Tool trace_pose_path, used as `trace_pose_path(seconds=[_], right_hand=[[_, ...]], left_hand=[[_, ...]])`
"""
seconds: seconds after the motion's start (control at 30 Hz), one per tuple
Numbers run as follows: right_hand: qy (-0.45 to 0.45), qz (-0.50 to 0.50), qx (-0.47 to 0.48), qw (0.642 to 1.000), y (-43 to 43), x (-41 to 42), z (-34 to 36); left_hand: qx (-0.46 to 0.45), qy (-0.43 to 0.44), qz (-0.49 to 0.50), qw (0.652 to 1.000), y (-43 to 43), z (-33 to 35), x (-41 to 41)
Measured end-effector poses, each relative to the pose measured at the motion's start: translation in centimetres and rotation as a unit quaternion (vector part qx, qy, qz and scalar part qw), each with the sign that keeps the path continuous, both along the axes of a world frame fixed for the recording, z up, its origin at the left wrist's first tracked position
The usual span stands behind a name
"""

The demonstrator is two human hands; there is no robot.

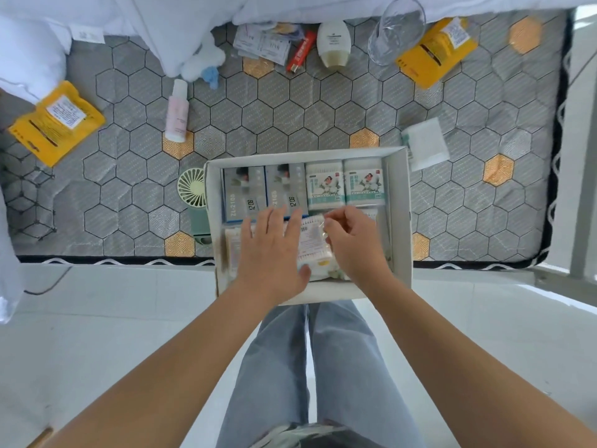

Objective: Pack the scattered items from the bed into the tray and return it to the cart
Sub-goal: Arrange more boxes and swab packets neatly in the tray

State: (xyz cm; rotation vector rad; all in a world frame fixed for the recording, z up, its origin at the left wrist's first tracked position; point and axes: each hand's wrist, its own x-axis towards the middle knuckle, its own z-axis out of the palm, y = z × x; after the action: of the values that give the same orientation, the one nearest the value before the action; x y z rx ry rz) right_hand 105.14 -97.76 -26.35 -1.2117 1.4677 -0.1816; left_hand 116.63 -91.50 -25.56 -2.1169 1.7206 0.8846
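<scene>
A white cardboard tray (pixel 403 202) sits at the near edge of the bed. Inside it stand two blue clock boxes (pixel 245 192) and two cotton swab tubs (pixel 345 185). My left hand (pixel 271 250) lies flat, fingers spread, over the tray's near left part. My right hand (pixel 352 244) pinches a clear packet of cotton swabs (pixel 311 240) lying between both hands. On the mattress are two yellow packets (pixel 55 121) (pixel 436 50), a pink bottle (pixel 177 113), a white bottle (pixel 332 43), a glass (pixel 395 30), a red tube (pixel 302 51), paper sachets (pixel 265 46), a white pad (pixel 424 143) and a green fan (pixel 193 202).
White bedding (pixel 161 24) and a small plush toy (pixel 203 64) cover the far side of the grey hexagon-patterned mattress. A white bed frame rail (pixel 578 156) runs along the right. White floor tiles and my jeans fill the foreground.
</scene>
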Motion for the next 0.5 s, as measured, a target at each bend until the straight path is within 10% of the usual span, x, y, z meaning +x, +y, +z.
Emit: trace_pose_path(seconds=[0.5], right_hand=[[0.09, -0.101, -0.116, 0.984, -13.3, -8.5, -2.8]], left_hand=[[-0.159, 0.122, -0.031, 0.979, -16.6, 0.0, -9.1]])
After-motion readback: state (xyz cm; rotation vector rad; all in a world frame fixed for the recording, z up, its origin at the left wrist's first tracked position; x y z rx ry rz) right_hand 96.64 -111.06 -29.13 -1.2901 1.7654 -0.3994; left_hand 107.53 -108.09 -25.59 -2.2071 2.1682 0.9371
